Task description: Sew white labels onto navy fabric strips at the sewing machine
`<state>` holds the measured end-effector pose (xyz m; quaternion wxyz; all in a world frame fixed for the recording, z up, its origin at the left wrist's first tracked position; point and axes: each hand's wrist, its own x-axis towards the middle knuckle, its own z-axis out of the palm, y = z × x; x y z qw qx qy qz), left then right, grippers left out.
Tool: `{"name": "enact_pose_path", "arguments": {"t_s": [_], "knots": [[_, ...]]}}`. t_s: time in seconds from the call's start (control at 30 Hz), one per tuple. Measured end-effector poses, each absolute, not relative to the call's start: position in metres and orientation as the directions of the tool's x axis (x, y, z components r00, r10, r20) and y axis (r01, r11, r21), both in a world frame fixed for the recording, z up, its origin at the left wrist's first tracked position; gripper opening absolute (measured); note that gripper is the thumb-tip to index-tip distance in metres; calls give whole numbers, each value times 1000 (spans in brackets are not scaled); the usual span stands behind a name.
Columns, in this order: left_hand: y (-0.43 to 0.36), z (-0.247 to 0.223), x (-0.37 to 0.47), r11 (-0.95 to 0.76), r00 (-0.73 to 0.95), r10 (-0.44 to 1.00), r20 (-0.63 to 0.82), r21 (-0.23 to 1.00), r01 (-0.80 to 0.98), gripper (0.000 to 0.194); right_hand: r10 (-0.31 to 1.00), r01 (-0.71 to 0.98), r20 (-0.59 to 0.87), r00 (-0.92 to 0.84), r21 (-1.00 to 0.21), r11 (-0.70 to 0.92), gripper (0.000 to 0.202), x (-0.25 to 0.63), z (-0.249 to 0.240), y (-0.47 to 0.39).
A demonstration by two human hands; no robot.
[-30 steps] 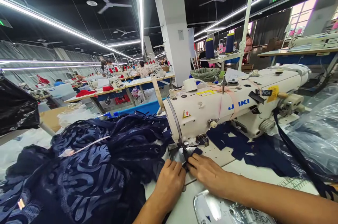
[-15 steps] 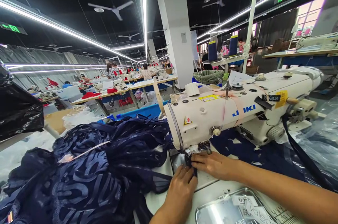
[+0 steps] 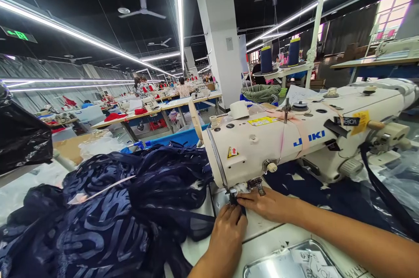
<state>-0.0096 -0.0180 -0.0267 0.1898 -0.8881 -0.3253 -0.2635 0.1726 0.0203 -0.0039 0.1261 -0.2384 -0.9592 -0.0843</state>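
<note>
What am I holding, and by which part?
Can't tell: the left hand and right hand have fingertips at dark navy cloth beneath the cream metal sewing machine; any grip is hidden.

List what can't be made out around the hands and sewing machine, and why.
All in the head view:
Needle tip of the sewing machine: too small among dark parts.
Dark cloth at the needle: mostly covered by the left hand and right hand.
Left fingertips' grip: hidden by the hand's own back.
Metal tray: cut off by the bottom edge.
Black plastic bag: cut off by the left edge.
</note>
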Motion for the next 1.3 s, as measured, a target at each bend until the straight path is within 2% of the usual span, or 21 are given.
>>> {"name": "enact_pose_path", "arguments": {"t_s": [0.4,0.8,0.97,1.17,1.3], "knots": [[-16,-31,-6,-674,655,550,517,-187,714,37,481,504,273,-833,17,864,44,171,1,20],[-11,-27,-1,-648,646,510,568,-239,723,25,522,561,313,-793,42,827,40,171,-4,23],[-9,-23,-1,-641,634,490,598,-246,727,24,528,563,354,-772,-2,826,39,171,-7,26],[-14,-20,-2,-644,603,477,639,-212,735,27,507,561,412,-757,13,828,37,169,1,22],[-23,-15,-9,-579,536,591,602,-146,802,19,492,560,419,-763,48,827,34,171,2,23]]}}
